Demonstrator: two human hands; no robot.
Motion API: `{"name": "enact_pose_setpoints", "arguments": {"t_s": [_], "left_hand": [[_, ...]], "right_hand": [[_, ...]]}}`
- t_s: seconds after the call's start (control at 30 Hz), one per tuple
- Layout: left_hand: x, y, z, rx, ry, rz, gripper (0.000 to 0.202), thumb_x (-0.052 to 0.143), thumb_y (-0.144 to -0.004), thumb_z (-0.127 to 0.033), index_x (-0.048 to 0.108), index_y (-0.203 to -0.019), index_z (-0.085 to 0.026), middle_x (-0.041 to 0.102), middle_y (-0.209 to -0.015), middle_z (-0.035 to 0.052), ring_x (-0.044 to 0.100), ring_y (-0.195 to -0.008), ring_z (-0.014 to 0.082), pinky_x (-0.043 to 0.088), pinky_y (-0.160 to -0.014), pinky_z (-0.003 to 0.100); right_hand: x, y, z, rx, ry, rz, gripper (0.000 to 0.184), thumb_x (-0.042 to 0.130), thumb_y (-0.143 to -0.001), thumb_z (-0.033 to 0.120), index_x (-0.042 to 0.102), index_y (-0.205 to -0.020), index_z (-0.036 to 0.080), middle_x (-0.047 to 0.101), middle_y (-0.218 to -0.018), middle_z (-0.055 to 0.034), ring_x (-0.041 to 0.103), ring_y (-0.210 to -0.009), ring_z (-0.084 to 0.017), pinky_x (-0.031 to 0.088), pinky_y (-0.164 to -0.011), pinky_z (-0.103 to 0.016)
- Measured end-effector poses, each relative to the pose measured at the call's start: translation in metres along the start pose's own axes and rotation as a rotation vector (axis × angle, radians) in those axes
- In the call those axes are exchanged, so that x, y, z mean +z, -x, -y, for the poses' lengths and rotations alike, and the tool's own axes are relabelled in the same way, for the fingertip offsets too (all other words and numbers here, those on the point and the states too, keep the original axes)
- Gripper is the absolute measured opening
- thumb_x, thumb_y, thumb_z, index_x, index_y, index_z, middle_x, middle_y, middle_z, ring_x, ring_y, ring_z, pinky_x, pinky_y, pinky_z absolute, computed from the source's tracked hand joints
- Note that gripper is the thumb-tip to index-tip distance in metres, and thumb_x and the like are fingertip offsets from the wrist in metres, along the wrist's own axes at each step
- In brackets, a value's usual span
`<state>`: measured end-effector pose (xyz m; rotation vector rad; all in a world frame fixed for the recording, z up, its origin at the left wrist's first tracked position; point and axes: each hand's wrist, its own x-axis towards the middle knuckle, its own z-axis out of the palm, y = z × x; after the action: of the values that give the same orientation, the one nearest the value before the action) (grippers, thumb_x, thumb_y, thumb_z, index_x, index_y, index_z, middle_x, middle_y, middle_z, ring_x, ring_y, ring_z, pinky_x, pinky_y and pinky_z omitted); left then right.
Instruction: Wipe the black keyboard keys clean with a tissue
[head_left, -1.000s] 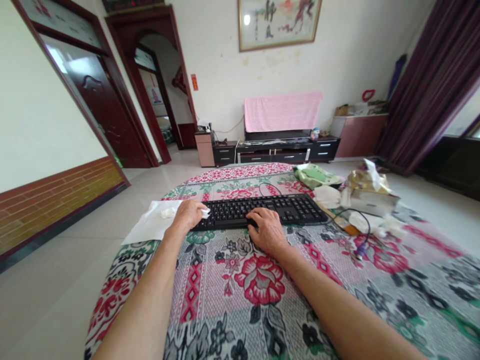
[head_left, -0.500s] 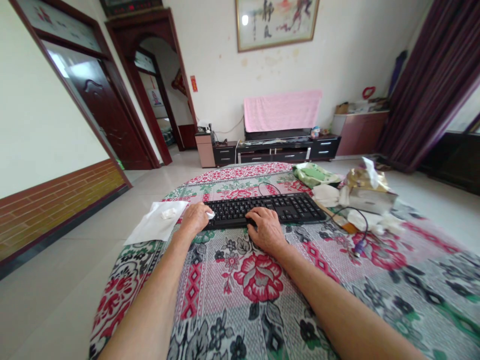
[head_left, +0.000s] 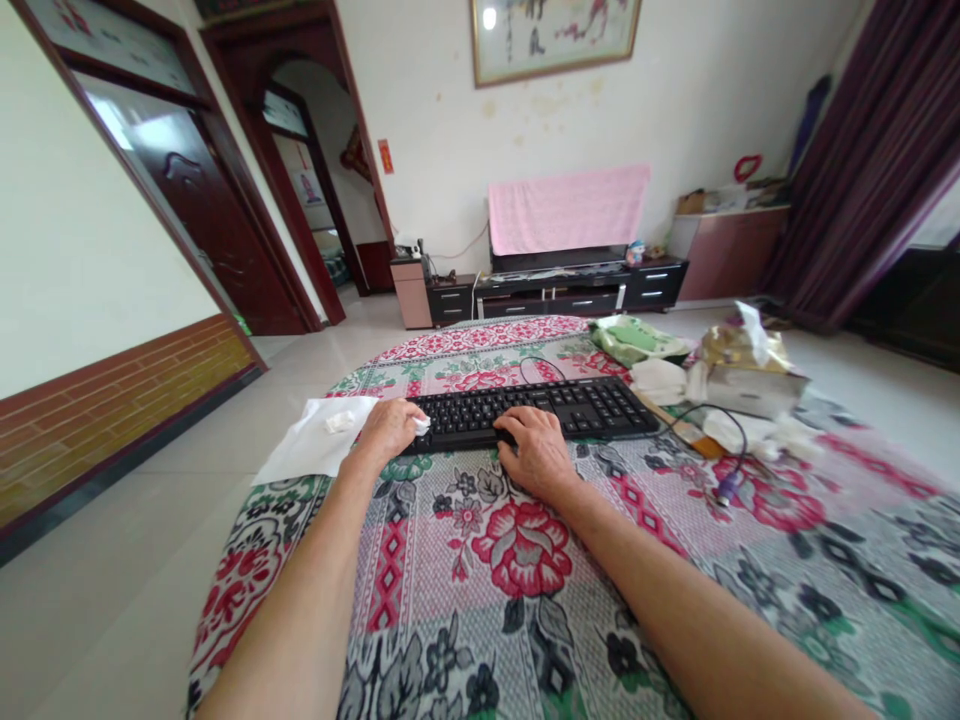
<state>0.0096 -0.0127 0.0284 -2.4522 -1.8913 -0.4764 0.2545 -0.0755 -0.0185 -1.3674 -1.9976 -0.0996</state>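
A black computer keyboard (head_left: 600,408) lies across the flowered tablecloth. At its left end, my left hand (head_left: 390,430) is closed on a small crumpled white tissue (head_left: 421,425), held against the keys. My right hand (head_left: 534,448) rests at the keyboard's front edge near the middle, with its fingers bent over the lower keys and the thumb at the edge, gripping it. Just left of my left hand, a white sheet of paper (head_left: 296,445) bears another crumpled piece of tissue (head_left: 340,422).
To the right lie a tissue box (head_left: 754,388), a green package (head_left: 637,340), crumpled white tissues (head_left: 795,436) and a cable with a purple plug (head_left: 726,488). Beyond the table stands a low black TV cabinet (head_left: 517,300) with a pink towel (head_left: 568,210) above it.
The view has tilted slightly downward. Both hands stay at nearly the same places on the keyboard, the left still with the tissue.
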Motion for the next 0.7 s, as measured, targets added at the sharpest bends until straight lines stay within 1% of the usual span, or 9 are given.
{"name": "enact_pose_setpoints", "arguments": {"t_s": [0.13,0.2,0.23,0.33,0.4,0.43,0.5,0.63,0.7], "left_hand": [[-0.002,0.002,-0.008,0.031,-0.079,0.045,0.031,0.052,-0.074,-0.010,0.076,-0.087,-0.025,0.072,-0.096,0.0024,0.063,-0.093,0.0184,0.044,-0.089,0.028],[-0.005,0.001,-0.008,0.043,-0.054,0.071,0.031,0.052,-0.073,-0.009,0.077,-0.086,-0.024,0.072,-0.095,0.0036,0.064,-0.092,0.0190,0.044,-0.088,0.029],[-0.007,0.001,-0.007,0.040,-0.009,0.090,0.031,0.052,-0.072,-0.009,0.077,-0.086,-0.023,0.073,-0.094,0.0034,0.064,-0.090,0.0186,0.045,-0.086,0.028],[-0.012,0.000,0.003,-0.048,0.172,0.106,0.029,0.054,-0.072,-0.013,0.076,-0.089,-0.022,0.074,-0.087,0.0012,0.064,-0.081,0.0165,0.046,-0.076,0.025],[-0.012,-0.001,0.009,-0.120,0.235,0.069,0.028,0.055,-0.072,-0.016,0.076,-0.091,-0.020,0.073,-0.081,0.0007,0.064,-0.077,0.0163,0.046,-0.072,0.025],[-0.012,-0.001,0.011,-0.131,0.244,0.049,0.028,0.055,-0.073,-0.016,0.076,-0.091,-0.020,0.073,-0.080,0.0008,0.064,-0.076,0.0163,0.046,-0.071,0.026],[-0.010,-0.001,0.010,-0.102,0.271,0.048,0.029,0.053,-0.073,-0.017,0.076,-0.091,-0.019,0.073,-0.080,0.0009,0.063,-0.074,0.0160,0.046,-0.070,0.026],[-0.003,0.000,-0.002,0.034,0.392,0.130,0.030,0.053,-0.073,-0.018,0.075,-0.093,-0.020,0.074,-0.084,0.0004,0.064,-0.075,0.0147,0.047,-0.071,0.025],[-0.001,0.000,-0.006,0.078,0.405,0.160,0.031,0.051,-0.073,-0.016,0.075,-0.093,-0.020,0.074,-0.087,0.0005,0.064,-0.077,0.0142,0.048,-0.074,0.025]], "right_hand": [[-0.001,0.000,0.000,-0.006,0.005,0.003,0.027,0.057,-0.079,0.020,0.065,-0.104,0.021,0.062,-0.112,-0.0073,0.050,-0.105,-0.024,0.033,-0.093,-0.039],[-0.001,0.000,0.000,-0.003,0.009,0.004,0.027,0.057,-0.079,0.020,0.065,-0.104,0.021,0.062,-0.112,-0.0071,0.050,-0.105,-0.024,0.033,-0.093,-0.039],[-0.001,0.000,0.000,-0.001,0.010,0.005,0.027,0.057,-0.079,0.020,0.065,-0.104,0.021,0.062,-0.112,-0.0072,0.050,-0.106,-0.024,0.033,-0.094,-0.039],[0.000,0.000,0.000,-0.004,0.007,0.005,0.027,0.057,-0.079,0.020,0.065,-0.104,0.021,0.062,-0.112,-0.0075,0.050,-0.106,-0.025,0.033,-0.094,-0.040],[0.000,0.000,0.000,-0.007,0.003,0.002,0.027,0.057,-0.078,0.019,0.065,-0.104,0.021,0.062,-0.112,-0.0076,0.050,-0.106,-0.025,0.032,-0.094,-0.040],[0.000,0.000,0.001,-0.007,0.002,0.001,0.027,0.057,-0.078,0.019,0.065,-0.104,0.021,0.062,-0.111,-0.0076,0.050,-0.106,-0.025,0.033,-0.094,-0.040],[-0.001,0.000,0.001,-0.003,0.002,0.003,0.027,0.057,-0.078,0.019,0.065,-0.104,0.021,0.062,-0.111,-0.0074,0.050,-0.106,-0.024,0.033,-0.094,-0.040],[-0.002,0.000,0.001,-0.003,0.005,0.005,0.027,0.057,-0.078,0.019,0.066,-0.104,0.020,0.062,-0.111,-0.0074,0.050,-0.105,-0.024,0.033,-0.094,-0.039],[-0.002,0.000,0.002,-0.005,0.006,0.008,0.028,0.057,-0.078,0.020,0.065,-0.104,0.021,0.061,-0.111,-0.0075,0.050,-0.105,-0.024,0.033,-0.093,-0.040]]}}
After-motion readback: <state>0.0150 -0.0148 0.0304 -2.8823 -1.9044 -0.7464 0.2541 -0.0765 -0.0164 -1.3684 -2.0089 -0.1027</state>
